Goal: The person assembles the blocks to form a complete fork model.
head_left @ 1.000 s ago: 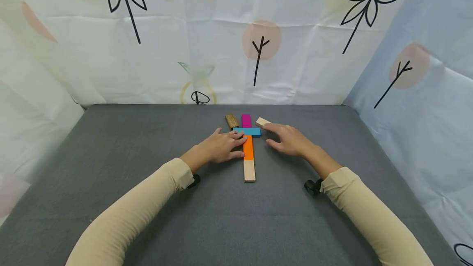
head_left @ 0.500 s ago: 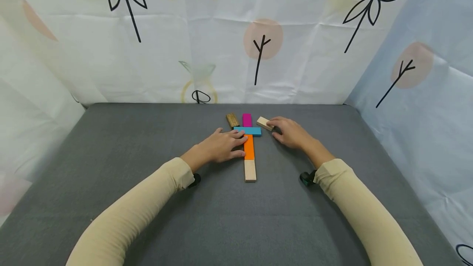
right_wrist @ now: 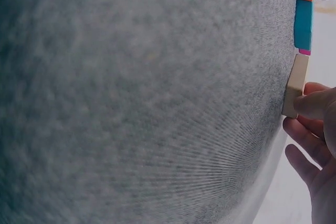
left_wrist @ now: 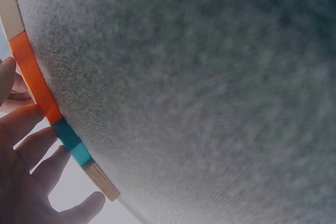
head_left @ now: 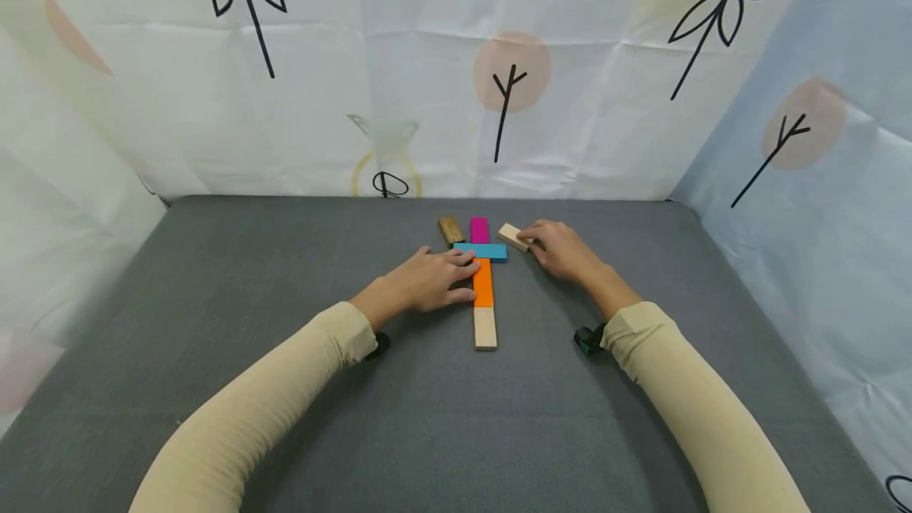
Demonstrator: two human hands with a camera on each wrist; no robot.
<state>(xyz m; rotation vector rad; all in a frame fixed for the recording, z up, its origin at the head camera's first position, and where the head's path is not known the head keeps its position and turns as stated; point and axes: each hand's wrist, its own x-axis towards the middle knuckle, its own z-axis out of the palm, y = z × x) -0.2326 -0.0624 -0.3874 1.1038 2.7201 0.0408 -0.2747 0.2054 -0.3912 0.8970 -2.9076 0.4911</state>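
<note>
Wooden blocks lie flat on the grey table, arranged in a figure. An orange block [head_left: 484,287] forms its middle, with a pale block [head_left: 485,329] at its near end. Crosswise at the far end lies a blue block [head_left: 493,252], and beyond it a magenta block [head_left: 480,229]. My left hand [head_left: 423,280] is spread, its fingertips touching the orange and blue blocks. Thumb and fingers of my right hand [head_left: 563,250] pinch the right end of another pale block [right_wrist: 297,80], which lies slanted to the right of the magenta one.
A brown block [head_left: 450,230] slants out to the left of the magenta one. The grey cloth-covered table [head_left: 427,434] ends at a printed white curtain [head_left: 427,77] behind, with more curtain on both sides.
My right hand has moved slightly away from me and taken the slanted pale block between thumb and fingers. The left hand stays in place on the blocks. The head view has shifted slightly.
</note>
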